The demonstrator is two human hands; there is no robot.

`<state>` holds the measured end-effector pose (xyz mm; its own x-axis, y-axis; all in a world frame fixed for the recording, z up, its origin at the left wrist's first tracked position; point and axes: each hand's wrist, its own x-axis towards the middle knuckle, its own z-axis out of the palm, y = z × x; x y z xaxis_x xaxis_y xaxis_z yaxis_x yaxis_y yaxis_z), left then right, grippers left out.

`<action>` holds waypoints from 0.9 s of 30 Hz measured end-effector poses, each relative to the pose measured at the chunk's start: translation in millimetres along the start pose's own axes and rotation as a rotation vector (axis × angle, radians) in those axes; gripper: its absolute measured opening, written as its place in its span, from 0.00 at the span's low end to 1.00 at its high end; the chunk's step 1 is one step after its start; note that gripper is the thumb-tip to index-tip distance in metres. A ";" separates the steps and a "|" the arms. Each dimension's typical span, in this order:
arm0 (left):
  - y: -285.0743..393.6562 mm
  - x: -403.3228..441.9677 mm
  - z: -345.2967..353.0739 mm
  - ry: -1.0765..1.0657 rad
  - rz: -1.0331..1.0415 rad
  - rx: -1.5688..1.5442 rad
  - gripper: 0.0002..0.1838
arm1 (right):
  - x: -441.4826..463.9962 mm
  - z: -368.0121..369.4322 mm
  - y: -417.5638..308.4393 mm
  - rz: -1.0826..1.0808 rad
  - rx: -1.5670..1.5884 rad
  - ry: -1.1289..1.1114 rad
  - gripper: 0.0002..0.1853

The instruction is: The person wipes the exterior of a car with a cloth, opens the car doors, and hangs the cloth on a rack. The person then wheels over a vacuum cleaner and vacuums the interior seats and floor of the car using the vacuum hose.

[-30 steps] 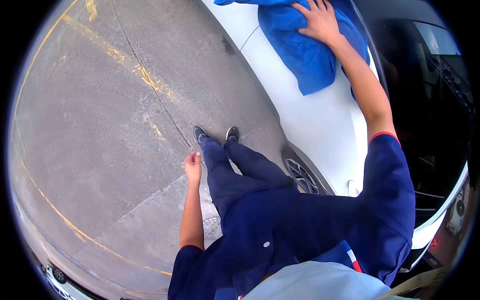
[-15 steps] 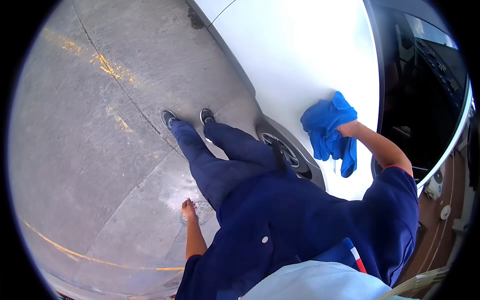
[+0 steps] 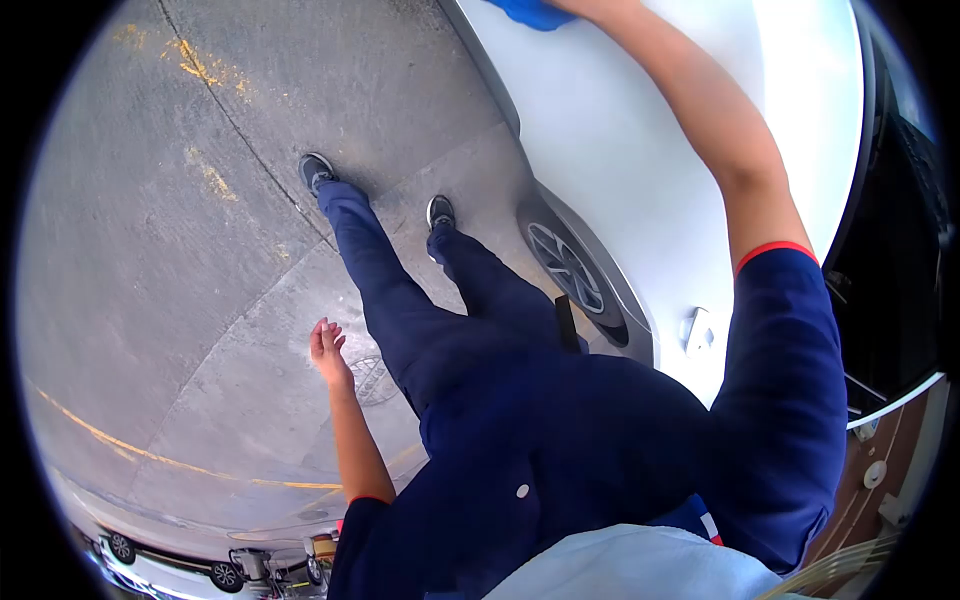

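Observation:
At the top edge of the view, a blue cloth lies against the white body panel of a car. My right hand is on the cloth with the arm stretched far forward. Most of that hand and part of the cloth are cut off by the frame. My left hand hangs low at my left side over the concrete, with its fingers loosely apart and nothing in them.
The car's wheel is close to my right leg. A white door handle or flap shows on its side, with a dark window at far right. Concrete floor spreads leftward. Another white car stands at lower left.
My right hand and the blue cloth have moved forward along the car, up to the top edge. My feet have stepped farther apart. My left hand has swung slightly up and its fingers have loosened.

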<state>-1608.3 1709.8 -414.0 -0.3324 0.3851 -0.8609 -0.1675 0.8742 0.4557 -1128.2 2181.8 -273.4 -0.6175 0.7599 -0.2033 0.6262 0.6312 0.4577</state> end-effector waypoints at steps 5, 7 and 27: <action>-155.4 -75.0 -30.6 0.131 -0.247 0.000 0.16 | -223.9 165.8 -206.7 -0.361 0.058 -0.574 0.22; -219.6 -117.9 -42.1 0.151 -0.406 -0.004 0.17 | -328.7 236.3 -286.8 -0.294 0.551 -1.031 0.30; -74.9 -55.3 -45.0 0.084 -0.410 -0.242 0.19 | 181.1 -27.4 109.3 0.214 0.139 0.133 0.44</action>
<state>-1619.2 1609.7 -390.4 -0.2657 -0.0103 -0.9640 -0.5082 0.8512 0.1310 -1184.5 2384.2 -236.5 -0.5158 0.8567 0.0047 0.8024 0.4811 0.3531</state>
